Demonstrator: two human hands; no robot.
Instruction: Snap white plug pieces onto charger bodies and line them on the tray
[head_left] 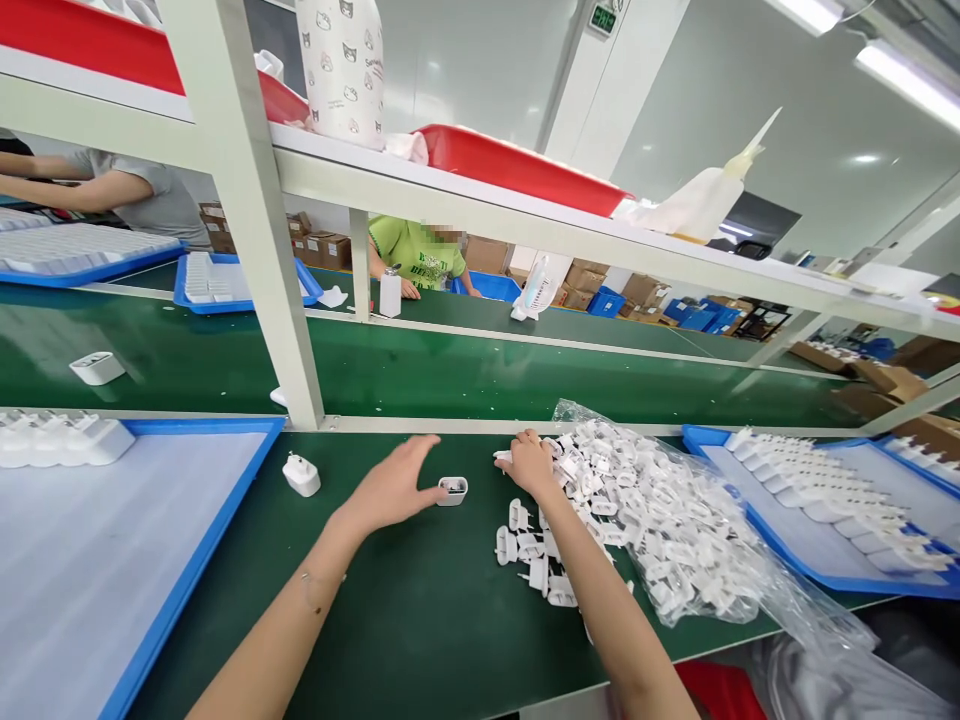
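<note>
My left hand (396,487) is open, thumb and fingers apart, beside a white charger housing (452,491) whose open end shows dark parts inside. My right hand (531,465) is closed on a small white plug piece (502,457) that sticks out past its fingertips. It is at the left edge of a heap of white plug pieces (660,515) on a clear plastic bag (814,610). Several loose plug pieces (536,572) lie below my right hand. Left of my left hand sits a white charger with metal pins (301,474).
A blue tray (202,540) with white chargers is at left, another blue tray (712,440) at right. A shelf post (259,220) rises behind the green table (420,620). On the green strip behind lies a charger housing (97,368). People sit across.
</note>
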